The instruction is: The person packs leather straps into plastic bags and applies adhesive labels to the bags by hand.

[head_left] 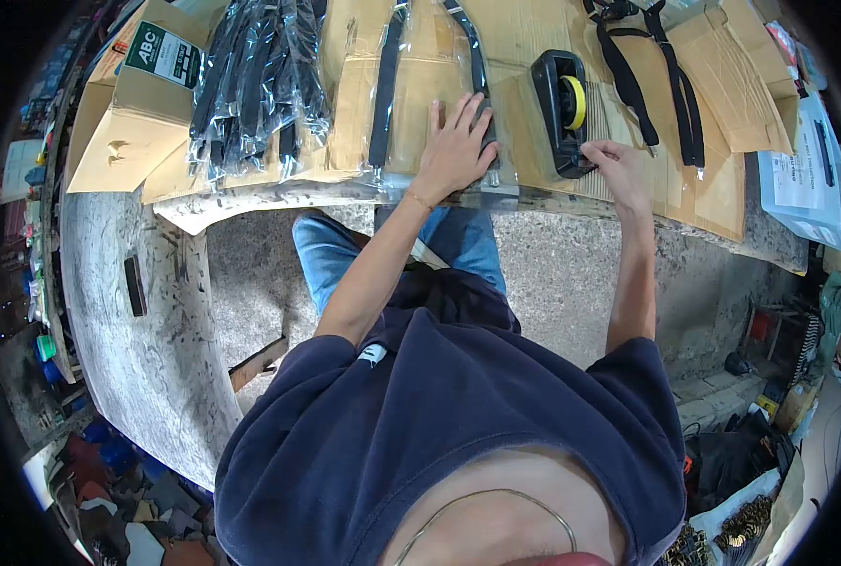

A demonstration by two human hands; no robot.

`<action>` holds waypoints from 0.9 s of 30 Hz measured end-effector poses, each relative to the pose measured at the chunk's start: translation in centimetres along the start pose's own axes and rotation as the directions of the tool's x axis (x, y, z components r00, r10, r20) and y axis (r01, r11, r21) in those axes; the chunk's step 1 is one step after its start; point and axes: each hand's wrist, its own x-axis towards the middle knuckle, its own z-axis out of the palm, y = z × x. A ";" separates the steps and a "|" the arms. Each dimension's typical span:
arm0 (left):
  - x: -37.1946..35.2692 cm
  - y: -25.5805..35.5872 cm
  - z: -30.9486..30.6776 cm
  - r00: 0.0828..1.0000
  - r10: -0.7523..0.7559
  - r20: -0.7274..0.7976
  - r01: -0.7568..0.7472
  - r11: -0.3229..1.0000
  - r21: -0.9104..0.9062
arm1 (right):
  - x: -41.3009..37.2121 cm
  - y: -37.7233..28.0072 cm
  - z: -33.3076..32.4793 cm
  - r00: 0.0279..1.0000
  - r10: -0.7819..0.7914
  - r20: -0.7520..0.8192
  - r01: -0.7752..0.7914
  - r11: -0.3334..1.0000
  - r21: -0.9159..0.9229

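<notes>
My left hand (458, 146) lies with its fingers spread on a clear plastic bag that holds black straps (387, 85), on the cardboard-covered table. Pinched together, the fingers of my right hand (616, 170) are at the near end of a black tape dispenser (559, 141) with a yellow-cored roll (572, 102); what they hold, if anything, is too small to make out. Several bagged black straps (260, 85) are piled to the left. Unbagged black straps (670, 85) lie to the right of the dispenser.
An open cardboard box (142, 113) stands at the table's left, another box (732, 71) at the right. Beside that hangs a light blue plastic packet (802, 179). A grey worn bench (142, 330) with a dark narrow object (135, 286) is at my left.
</notes>
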 end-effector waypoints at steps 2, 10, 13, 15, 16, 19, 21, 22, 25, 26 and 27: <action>0.0 0.0 0.1 1.000 -0.001 0.011 0.001 1.000 -0.003 | -0.3 0.0 0.3 0.999 0.003 -0.049 -0.004 1.000 -0.007; 0.0 0.1 0.0 1.000 0.000 0.004 0.000 1.000 0.004 | -1.8 -1.6 0.9 0.979 -0.037 -0.200 0.064 0.989 0.134; 0.1 0.4 -0.2 0.999 -0.024 0.031 0.024 0.999 -0.023 | -2.5 -2.2 0.6 0.993 -0.030 -0.113 0.050 0.983 0.176; 0.0 0.2 -0.1 1.000 -0.011 0.019 0.011 1.000 -0.012 | -3.0 -1.7 0.5 0.995 -0.003 -0.095 0.023 0.976 0.218; 0.0 0.2 -0.1 1.000 -0.013 0.017 0.013 1.000 -0.013 | -3.3 -1.3 0.6 0.997 0.029 -0.069 -0.010 0.966 0.260; 0.0 0.2 0.0 1.000 -0.019 0.017 0.019 1.000 -0.012 | -3.8 -0.3 0.7 0.997 0.028 -0.072 -0.003 0.945 0.326; 0.1 0.3 -0.2 0.999 -0.018 0.041 0.019 1.000 -0.005 | -4.4 -0.4 1.1 0.993 0.049 -0.108 -0.011 0.944 0.330; 0.1 0.3 -0.2 0.999 -0.016 0.043 0.016 1.000 -0.007 | -4.6 -0.5 1.3 0.988 0.066 -0.142 -0.015 0.942 0.335; 0.1 0.2 -0.1 0.999 -0.008 0.031 0.008 1.000 0.004 | -5.2 -0.7 1.3 0.986 0.074 -0.146 -0.014 0.927 0.375; 0.1 0.2 0.0 1.000 -0.008 0.027 0.008 1.000 0.004 | -5.2 -0.4 1.1 0.986 0.075 -0.148 -0.014 0.927 0.376; 0.1 0.2 0.1 1.000 -0.008 0.023 0.008 1.000 0.004 | -5.2 0.0 0.9 0.990 0.062 -0.123 -0.015 0.936 0.352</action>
